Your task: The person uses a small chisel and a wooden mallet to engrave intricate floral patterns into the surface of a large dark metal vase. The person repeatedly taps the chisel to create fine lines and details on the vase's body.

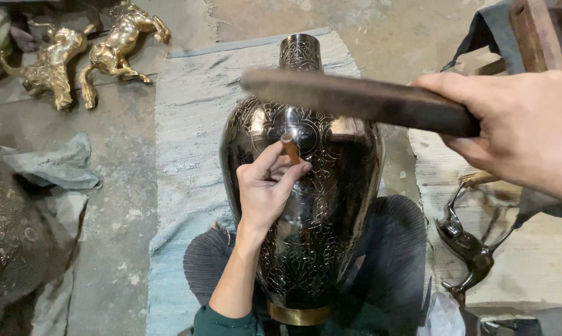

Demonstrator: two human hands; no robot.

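One engraved dark metal vase (306, 205), centre frame, lies on a grey woven mat (188, 124) across the person's lap, its base cut off at the bottom edge. Left hand (265, 186), fingers closed around a small chisel (290, 148) set against the vase; right hand (517, 127), upper right, partly out of frame, grips a blurred wooden mallet (355, 99) above. Bare concrete floor (116, 186) lies open at left; two brass horse figures (85, 53) upper left, dark figurine (470, 249) lower right.

1. Dark engraved metal vase (306, 211) lies lengthwise across the lap, neck far, brass base ring near.
2. Small chisel (290, 149) stands tilted, tip touching the vase's shoulder.
3. Dark wooden mallet (355, 99) is raised above, blurred.
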